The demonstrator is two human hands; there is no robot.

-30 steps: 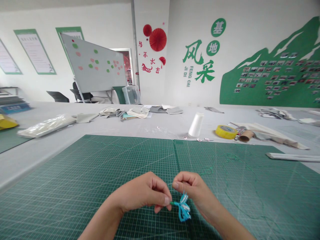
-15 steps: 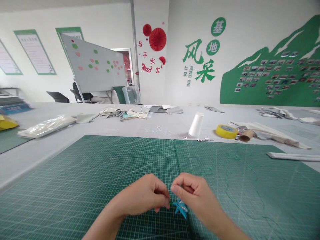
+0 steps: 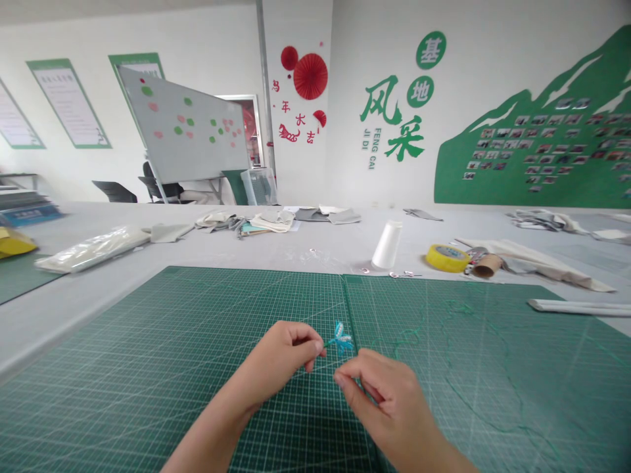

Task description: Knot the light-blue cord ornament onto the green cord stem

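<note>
My left hand (image 3: 290, 348) pinches the green stem of a small blue flower (image 3: 341, 337) with white bead-like dots. The flower points right, above the green cutting mat (image 3: 197, 341). Just below and right of it, my right hand (image 3: 382, 387) is closed with thumb and forefinger together; whatever they grip is too small to make out. Green thread (image 3: 458, 391) lies in loose loops over the right-hand mat.
Behind the mats stand a white thread cone (image 3: 387, 245), a yellow tape roll (image 3: 447, 258) and a cardboard tube (image 3: 486, 265). Fabric scraps (image 3: 273, 221) lie farther back. A plastic-wrapped bundle (image 3: 93, 248) is at left, white rods (image 3: 582, 307) at right.
My left hand has moved up and slightly left, raising the flower, which now points right instead of down. My right hand has shifted slightly lower.
</note>
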